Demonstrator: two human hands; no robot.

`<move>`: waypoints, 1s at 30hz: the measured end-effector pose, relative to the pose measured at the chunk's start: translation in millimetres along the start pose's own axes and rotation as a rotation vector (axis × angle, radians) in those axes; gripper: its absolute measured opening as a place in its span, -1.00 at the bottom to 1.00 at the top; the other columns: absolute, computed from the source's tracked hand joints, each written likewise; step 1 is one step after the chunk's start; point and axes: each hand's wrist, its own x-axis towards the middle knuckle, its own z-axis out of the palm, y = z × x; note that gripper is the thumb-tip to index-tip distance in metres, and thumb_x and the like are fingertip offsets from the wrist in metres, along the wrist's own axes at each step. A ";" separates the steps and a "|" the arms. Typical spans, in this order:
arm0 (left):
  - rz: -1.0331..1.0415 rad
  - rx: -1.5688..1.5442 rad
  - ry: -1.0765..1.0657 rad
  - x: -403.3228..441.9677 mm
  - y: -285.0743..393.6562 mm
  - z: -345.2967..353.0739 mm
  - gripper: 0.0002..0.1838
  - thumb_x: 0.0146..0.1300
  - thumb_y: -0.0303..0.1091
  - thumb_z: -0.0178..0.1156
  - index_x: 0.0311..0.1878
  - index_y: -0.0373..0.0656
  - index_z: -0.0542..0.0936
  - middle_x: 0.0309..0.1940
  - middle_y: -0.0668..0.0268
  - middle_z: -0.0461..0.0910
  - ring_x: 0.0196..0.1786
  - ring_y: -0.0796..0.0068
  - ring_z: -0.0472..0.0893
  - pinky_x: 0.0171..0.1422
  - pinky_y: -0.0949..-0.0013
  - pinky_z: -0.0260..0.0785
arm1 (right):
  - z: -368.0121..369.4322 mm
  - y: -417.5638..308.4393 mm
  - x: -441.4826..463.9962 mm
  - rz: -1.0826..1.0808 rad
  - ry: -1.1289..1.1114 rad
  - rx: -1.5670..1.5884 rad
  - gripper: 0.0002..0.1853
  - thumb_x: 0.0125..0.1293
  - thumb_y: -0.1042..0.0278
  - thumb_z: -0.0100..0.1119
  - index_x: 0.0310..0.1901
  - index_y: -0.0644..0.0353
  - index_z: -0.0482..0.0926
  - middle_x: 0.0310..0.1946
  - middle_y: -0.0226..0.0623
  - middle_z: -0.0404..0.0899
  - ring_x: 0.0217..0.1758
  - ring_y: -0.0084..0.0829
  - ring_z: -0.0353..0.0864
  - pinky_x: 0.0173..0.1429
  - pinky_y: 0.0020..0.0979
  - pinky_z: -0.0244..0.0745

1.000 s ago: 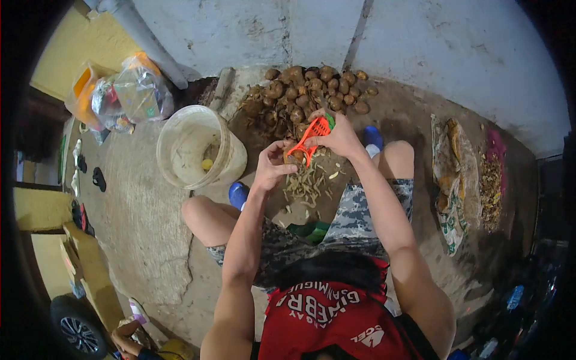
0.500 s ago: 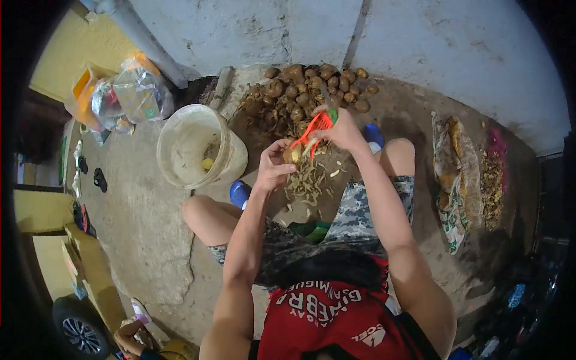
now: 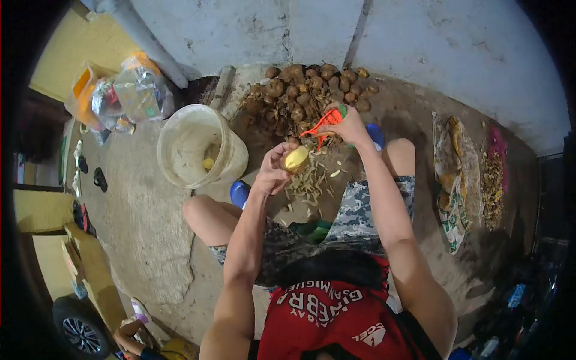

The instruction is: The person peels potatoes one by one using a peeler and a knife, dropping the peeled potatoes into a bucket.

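My left hand (image 3: 275, 170) is wrapped round a partly peeled potato (image 3: 296, 159), its bare yellow side facing up. To the right and a little farther away, my right hand (image 3: 348, 126) grips an orange peeler (image 3: 324, 125) with a bit of green at its end. The peeler is apart from the potato. Beneath both hands lies a litter of peel strips (image 3: 309, 183) on the ground. A heap of brown, unpeeled potatoes (image 3: 300, 96) rests just beyond them, against the wall.
A whitish bucket (image 3: 234, 153) with a yellow piece inside stands to the left. Filled plastic bags (image 3: 126, 96) sit behind it. An opened sack (image 3: 456, 174) lies at the right, beside scraps (image 3: 493, 186). A wheel (image 3: 81, 327) and part of another person (image 3: 129, 337) show at the lower left.
My right hand and the peeler have drawn away from the potato, up and to the right. The potato in my left hand has turned, showing more of its peeled yellow side.
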 end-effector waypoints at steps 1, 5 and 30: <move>-0.001 0.003 -0.001 0.4 4.3 -3.2 -0.12 -0.18 -0.23 0.63 0.21 -0.34 0.41 0.05 0.16 0.60 -0.02 0.42 0.68 -0.17 0.54 0.62 | 0.7 1.3 -0.2 -0.001 0.002 0.003 -0.41 -0.21 0.17 0.73 -0.15 0.20 0.62 -0.23 -0.31 0.70 -0.14 -0.41 0.65 0.01 -0.34 0.53; -0.051 -0.056 0.055 2.4 2.8 -7.3 -0.20 -0.15 -0.35 0.60 0.19 -0.31 0.44 0.08 0.20 0.58 0.11 0.38 0.62 0.26 0.28 0.49 | 4.0 -30.3 -22.0 -0.061 -0.041 0.214 -0.42 -0.19 0.18 0.72 -0.14 0.20 0.62 -0.23 -0.31 0.70 -0.14 -0.42 0.65 0.02 -0.33 0.53; -0.018 0.039 0.042 1.9 7.7 -4.6 -0.16 -0.23 -0.43 0.60 0.22 -0.36 0.45 0.08 0.14 0.61 0.11 0.29 0.64 0.26 0.26 0.50 | -2.4 -29.8 -18.2 -0.059 -0.042 0.248 -0.38 -0.21 0.21 0.72 -0.10 0.24 0.62 -0.26 -0.35 0.67 -0.13 -0.48 0.63 0.07 -0.34 0.50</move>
